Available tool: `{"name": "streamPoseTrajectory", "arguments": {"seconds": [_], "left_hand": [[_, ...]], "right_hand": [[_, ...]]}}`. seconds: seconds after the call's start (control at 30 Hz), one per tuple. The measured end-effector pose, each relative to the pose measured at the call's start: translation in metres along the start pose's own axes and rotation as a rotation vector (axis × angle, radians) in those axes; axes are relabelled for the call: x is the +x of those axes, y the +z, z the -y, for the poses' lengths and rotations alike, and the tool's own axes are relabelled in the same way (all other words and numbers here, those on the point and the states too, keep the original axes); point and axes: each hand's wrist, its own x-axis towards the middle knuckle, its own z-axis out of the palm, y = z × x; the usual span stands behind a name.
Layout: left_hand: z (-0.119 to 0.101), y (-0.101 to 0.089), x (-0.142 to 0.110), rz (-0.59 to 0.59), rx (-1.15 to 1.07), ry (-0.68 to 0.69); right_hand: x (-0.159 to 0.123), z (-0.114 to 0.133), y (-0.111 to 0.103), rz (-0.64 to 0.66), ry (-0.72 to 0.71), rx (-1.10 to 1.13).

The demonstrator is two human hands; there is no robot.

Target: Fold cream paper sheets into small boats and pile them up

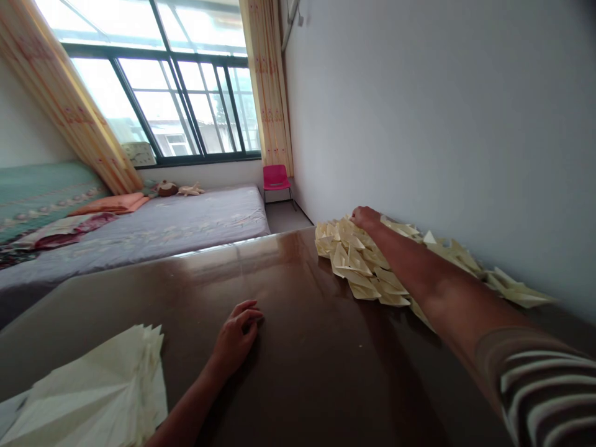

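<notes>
A heap of folded cream paper boats (351, 264) lies on the glossy brown table (288, 372), spread along the wall. My right hand (366, 218) reaches over to the far end of this heap, its fingers closed among the paper; what they hold, if anything, is hidden. Nearer to me, my left hand (238, 332) rests on the tabletop with loosely bent fingers, slightly apart, and nothing visible in them. To its left sits a thick stack of creased cream paper sheets (97, 391), flat and fanned at the edges.
Beyond the table stands a bed (205, 214) with a folded orange blanket (109, 203) and soft toys (168, 188). A pink chair (276, 178) is in the corner below the curtain (270, 87). The white wall (442, 124) borders the table's right side.
</notes>
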Motion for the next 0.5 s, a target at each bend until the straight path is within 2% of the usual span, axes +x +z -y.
{"name": "streamPoseTrajectory", "arguments": {"seconds": [0.1,0.2,0.3,0.4,0.5], "left_hand": [[0.001,0.000,0.001,0.001,0.000,-0.003],[0.001,0.001,0.001,0.007,0.002,0.004],[0.000,0.001,0.002,0.019,0.008,0.017],[-0.004,0.001,0.002,0.029,0.085,0.051],[-0.010,0.003,0.001,0.048,0.106,0.057]], "right_hand": [[-0.002,-0.004,-0.010,0.047,-0.018,0.014],[-0.009,-0.006,-0.036,0.035,-0.042,0.049],[-0.033,0.007,-0.055,-0.006,-0.136,0.108],[-0.085,0.040,-0.043,0.055,-0.333,0.191],[-0.157,0.081,-0.007,0.186,-0.544,0.282]]}}
